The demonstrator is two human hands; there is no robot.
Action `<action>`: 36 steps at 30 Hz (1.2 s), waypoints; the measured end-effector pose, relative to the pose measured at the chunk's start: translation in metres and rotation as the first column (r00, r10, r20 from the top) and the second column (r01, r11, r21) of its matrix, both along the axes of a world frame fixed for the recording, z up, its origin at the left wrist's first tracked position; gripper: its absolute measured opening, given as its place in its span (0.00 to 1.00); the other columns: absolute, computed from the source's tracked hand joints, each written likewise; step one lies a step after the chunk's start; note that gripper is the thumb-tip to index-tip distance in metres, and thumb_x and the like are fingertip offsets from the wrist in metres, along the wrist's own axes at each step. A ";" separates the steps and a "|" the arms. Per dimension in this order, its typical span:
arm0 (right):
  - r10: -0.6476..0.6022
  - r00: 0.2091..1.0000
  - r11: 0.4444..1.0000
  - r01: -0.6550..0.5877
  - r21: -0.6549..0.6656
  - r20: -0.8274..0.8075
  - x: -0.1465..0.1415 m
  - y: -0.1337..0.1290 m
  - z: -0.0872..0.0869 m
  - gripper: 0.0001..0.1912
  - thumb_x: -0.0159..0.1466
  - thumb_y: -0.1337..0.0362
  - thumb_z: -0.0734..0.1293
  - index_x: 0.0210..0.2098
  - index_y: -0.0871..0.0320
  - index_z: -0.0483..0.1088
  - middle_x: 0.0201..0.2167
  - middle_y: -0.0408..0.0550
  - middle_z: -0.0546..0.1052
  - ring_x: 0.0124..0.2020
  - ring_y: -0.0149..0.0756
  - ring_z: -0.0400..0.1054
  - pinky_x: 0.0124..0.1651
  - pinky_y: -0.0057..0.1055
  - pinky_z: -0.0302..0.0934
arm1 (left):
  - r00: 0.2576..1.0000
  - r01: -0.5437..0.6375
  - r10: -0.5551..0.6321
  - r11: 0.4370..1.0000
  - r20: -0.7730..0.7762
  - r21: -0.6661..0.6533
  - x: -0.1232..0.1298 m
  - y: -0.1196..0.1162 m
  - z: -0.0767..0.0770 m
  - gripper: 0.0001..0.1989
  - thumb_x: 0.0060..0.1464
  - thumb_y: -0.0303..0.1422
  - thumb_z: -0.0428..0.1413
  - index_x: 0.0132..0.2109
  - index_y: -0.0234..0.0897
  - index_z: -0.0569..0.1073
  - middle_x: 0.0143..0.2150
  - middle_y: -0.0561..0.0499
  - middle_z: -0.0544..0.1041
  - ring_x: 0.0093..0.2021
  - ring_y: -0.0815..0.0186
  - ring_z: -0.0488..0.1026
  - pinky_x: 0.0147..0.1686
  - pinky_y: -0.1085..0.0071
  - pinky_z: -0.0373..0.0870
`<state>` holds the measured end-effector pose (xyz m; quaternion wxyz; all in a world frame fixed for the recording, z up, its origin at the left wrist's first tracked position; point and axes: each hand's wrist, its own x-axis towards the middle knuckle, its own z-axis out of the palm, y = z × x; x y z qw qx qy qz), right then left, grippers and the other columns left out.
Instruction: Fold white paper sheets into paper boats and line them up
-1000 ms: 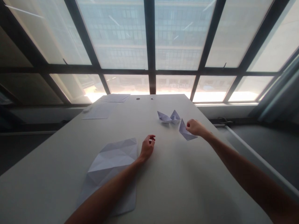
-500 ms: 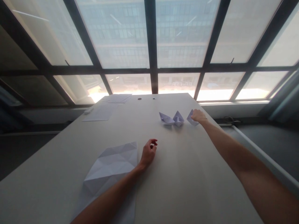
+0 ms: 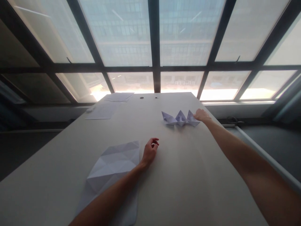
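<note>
Three folded white paper boats stand in a row on the table's right half: a left boat (image 3: 168, 118), a middle boat (image 3: 181, 118) and a right boat (image 3: 192, 119). At the right boat's outer edge, my right hand (image 3: 201, 115) has its fingers closed on the paper; the fingertips are partly hidden. That boat is beside the middle one, with their ends seeming to touch. My left hand (image 3: 150, 151) rests on the table with loosely curled fingers, a gap between thumb and fingers, and nothing in it. Under my left forearm lies a creased sheet of paper (image 3: 115, 161).
Flat white sheets (image 3: 103, 111) lie at the far left of the white table (image 3: 188, 175), with a small pale object (image 3: 89, 110) beside them. Two dark round spots (image 3: 141, 98) mark the far end. Large windows rise behind the table.
My right hand has brought the right paper boat leftward, closing the gap to the middle boat. My left hand stays in place. The view has shifted slightly.
</note>
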<state>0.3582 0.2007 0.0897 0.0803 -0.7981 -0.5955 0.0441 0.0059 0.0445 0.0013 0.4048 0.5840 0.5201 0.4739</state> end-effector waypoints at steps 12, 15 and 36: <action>-0.061 0.998 0.968 0.065 0.244 -0.023 0.000 -0.054 0.021 0.18 0.65 0.60 0.59 0.40 0.61 0.78 0.39 0.62 0.79 0.43 0.49 0.73 0.42 0.35 0.62 | 0.982 0.114 -0.083 0.977 0.167 -0.183 0.016 0.001 0.029 0.15 0.47 0.29 0.50 0.42 0.33 0.73 0.32 0.50 0.74 0.21 0.74 0.61 0.17 0.78 0.52; -0.007 0.999 0.940 0.021 0.340 -0.043 -0.018 -0.069 0.021 0.18 0.65 0.58 0.59 0.36 0.60 0.78 0.35 0.60 0.80 0.39 0.46 0.73 0.38 0.33 0.60 | 0.977 0.167 -0.142 0.973 0.160 -0.158 0.019 0.006 0.056 0.14 0.48 0.29 0.49 0.42 0.32 0.73 0.33 0.49 0.75 0.23 0.74 0.65 0.17 0.80 0.53; 0.656 0.729 0.714 -0.518 0.471 -0.193 -0.202 -0.202 -0.051 0.12 0.66 0.69 0.59 0.39 0.57 0.75 0.36 0.49 0.78 0.39 0.35 0.69 0.42 0.27 0.58 | 0.270 0.423 -0.126 0.906 -0.955 0.000 -0.097 -0.081 -0.001 0.29 0.67 0.50 0.41 0.71 0.51 0.50 0.74 0.50 0.46 0.73 0.50 0.39 0.66 0.41 0.38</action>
